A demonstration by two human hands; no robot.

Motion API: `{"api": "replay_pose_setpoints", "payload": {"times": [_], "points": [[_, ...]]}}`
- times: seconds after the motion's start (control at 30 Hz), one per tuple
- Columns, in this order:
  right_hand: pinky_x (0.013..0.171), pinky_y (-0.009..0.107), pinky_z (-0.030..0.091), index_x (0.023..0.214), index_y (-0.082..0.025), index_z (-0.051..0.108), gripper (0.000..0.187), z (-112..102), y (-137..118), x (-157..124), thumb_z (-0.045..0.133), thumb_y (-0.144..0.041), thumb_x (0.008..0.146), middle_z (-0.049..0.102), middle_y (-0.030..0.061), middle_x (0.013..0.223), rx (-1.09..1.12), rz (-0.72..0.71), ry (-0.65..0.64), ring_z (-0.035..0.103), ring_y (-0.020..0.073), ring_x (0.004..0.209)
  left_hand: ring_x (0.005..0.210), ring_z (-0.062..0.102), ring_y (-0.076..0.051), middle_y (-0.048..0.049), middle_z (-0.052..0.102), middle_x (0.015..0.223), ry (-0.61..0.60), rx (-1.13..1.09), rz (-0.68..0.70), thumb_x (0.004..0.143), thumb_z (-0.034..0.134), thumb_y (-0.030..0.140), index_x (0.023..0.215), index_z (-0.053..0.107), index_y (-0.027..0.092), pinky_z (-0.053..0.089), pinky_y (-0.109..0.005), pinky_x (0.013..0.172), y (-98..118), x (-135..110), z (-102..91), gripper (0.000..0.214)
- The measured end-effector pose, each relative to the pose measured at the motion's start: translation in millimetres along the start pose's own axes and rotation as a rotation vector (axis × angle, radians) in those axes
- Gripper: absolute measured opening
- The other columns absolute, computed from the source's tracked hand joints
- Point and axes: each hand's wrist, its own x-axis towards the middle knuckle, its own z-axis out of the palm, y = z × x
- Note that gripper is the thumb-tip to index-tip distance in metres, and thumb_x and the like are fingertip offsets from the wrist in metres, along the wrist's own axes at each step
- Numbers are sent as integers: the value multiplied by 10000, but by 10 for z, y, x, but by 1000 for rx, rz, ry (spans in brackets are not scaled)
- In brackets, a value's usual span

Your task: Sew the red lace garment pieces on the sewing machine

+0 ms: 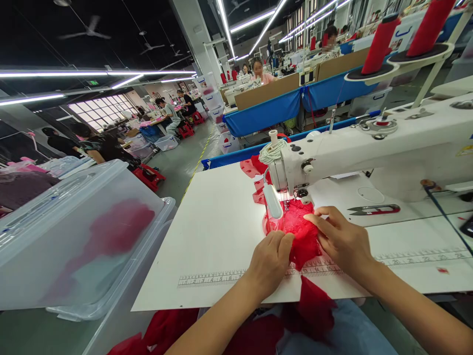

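Head view showed a white sewing table (221, 227) carrying a white sewing machine (388, 143), with a clear lidded bin (74, 236) of red cloth just beside the table's left edge. 2 red thread cones (380, 44) stood above the machine. Under the needle, lit by the lamp, lay the red lace piece (301, 229). The left hand (271, 261) was curled closed, pinching the lace's left edge. The right hand (342, 241) lay open (fingers stretched, not clenched), pressing the lace's right side down. Thread snips (373, 210) rested on the machine bed, near the right hand but apart from it.
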Motion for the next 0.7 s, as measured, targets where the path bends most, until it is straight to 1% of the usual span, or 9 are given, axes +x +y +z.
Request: {"api": "replay_pose_setpoints", "payload": {"times": [0.07,0.13,0.2,0.3,0.43,0.5,0.57,0.63,0.7], "points": [[442,237,385,1037,-263,722,366,-2,29,-24,426,-113,882,694,66,1243,56,5,-63,654,142,687,634,545,-173,-10,576,774,-46,-10,-56,813,409,-9,1075,543,185,466,-264,552,-7,23,15,353],[537,260,505,1167,-273,668,422,-1,17,-72,413,-118,869,667,72,1307,165,13,-149,691,173,792,634,549,-179,-7,585,766,-105,-79,-133,748,467,43,1039,560,204,449,-266,544,-13,47,25,345],[608,303,566,1407,-248,503,560,9,-40,-135,452,-176,854,619,116,1385,236,-2,-229,707,198,825,668,573,-180,-9,611,790,-164,-184,-238,707,497,76,980,567,212,453,-267,572,-12,80,28,314],[486,341,527,1563,-169,258,791,55,-141,-179,528,-305,832,500,229,1501,110,-32,-292,694,224,686,655,563,-172,1,599,744,-251,-274,-362,646,501,75,822,532,214,423,-267,577,5,139,25,227],[449,297,476,1350,-192,560,520,98,-58,-21,460,-141,843,632,168,1374,-16,1,-204,688,210,662,628,543,-168,8,604,739,-319,-268,-337,645,505,104,881,582,216,379,-263,547,15,167,11,272],[600,278,552,1095,-224,674,366,74,83,89,416,-90,872,729,94,1200,135,-36,-98,726,211,839,651,556,-173,3,629,787,-321,-236,-267,681,508,120,1064,620,222,385,-257,549,2,141,6,412],[782,291,580,969,-245,686,367,38,223,150,379,-61,893,739,66,1174,308,-87,-51,718,202,1010,648,549,-177,0,622,785,-313,-179,-188,713,518,142,1194,615,226,381,-256,539,-16,103,9,498],[843,304,575,1045,-262,693,453,16,320,150,352,-25,864,706,61,1275,393,-143,-106,688,196,1123,622,527,-176,4,593,748,-295,-129,-125,734,532,162,1239,615,222,369,-259,520,-24,72,22,515],[798,303,579,1307,-293,616,592,20,360,121,378,-30,833,637,62,1405,383,-211,-248,654,206,1201,604,510,-174,6,566,721,-273,-103,-81,755,545,175,1242,624,212,363,-264,506,-17,59,45,495]]}}
